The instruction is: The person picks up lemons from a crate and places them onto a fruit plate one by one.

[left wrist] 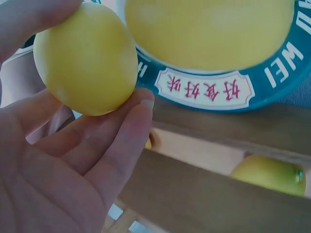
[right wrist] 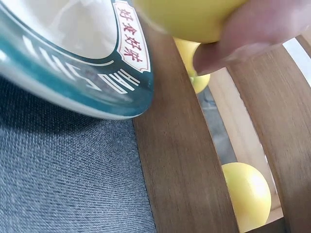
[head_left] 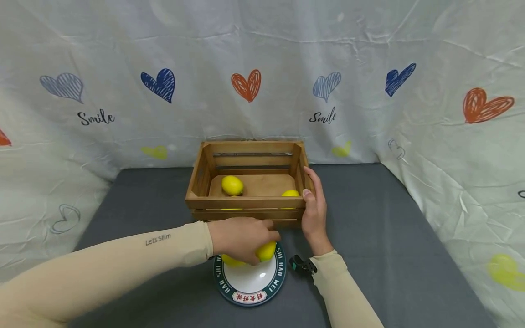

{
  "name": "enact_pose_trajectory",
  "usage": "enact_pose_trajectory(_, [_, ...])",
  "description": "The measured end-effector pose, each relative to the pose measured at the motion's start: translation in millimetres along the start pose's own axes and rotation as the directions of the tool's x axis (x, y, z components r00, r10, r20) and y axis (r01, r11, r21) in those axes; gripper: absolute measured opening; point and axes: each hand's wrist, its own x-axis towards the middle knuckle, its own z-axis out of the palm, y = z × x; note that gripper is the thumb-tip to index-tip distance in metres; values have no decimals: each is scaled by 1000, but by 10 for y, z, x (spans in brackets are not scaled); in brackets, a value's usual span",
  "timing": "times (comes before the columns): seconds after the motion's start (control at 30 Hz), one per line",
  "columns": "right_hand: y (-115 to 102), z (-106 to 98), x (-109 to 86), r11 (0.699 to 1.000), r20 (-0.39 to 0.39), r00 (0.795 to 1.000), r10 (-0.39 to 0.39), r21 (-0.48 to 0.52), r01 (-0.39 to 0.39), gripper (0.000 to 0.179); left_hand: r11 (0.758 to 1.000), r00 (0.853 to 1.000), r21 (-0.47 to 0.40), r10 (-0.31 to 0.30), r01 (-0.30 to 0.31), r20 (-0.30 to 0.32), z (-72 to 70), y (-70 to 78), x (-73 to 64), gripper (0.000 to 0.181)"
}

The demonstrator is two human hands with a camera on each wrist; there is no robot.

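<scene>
My left hand pinches a yellow lemon between thumb and fingertips, over the green-rimmed plate. In the left wrist view the held lemon sits close to my fingertips. A second lemon lies on the plate, partly covered by my left hand. Behind the plate stands a slatted wooden crate. My right hand holds the crate at its front right corner, thumb at the front rim and fingers along the side. Inside the crate are a lemon at left and another lemon at right.
A dark grey table carries the crate and plate. White cloth printed with hearts hangs behind and along both sides. Through the crate's slats, a lemon shows in the right wrist view. A black band is on my right wrist.
</scene>
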Motion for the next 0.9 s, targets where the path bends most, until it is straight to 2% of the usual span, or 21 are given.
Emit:
enact_pose_trajectory(0.27, [-12, 8, 10, 1000, -8, 1000, -6, 1, 6, 60, 998, 1000, 53, -28, 27, 13, 104, -4, 68, 63])
enact_pose_trajectory(0.43, [-16, 20, 14, 1000, -11, 1000, -13, 3, 13, 61, 996, 1000, 87, -30, 30, 1, 156, -22, 84, 62])
enact_pose_trajectory(0.9, [4, 13, 10, 1000, -18, 1000, -12, 2, 12, 61, 993, 999, 113, -27, 31, -32, 195, -19, 106, 59])
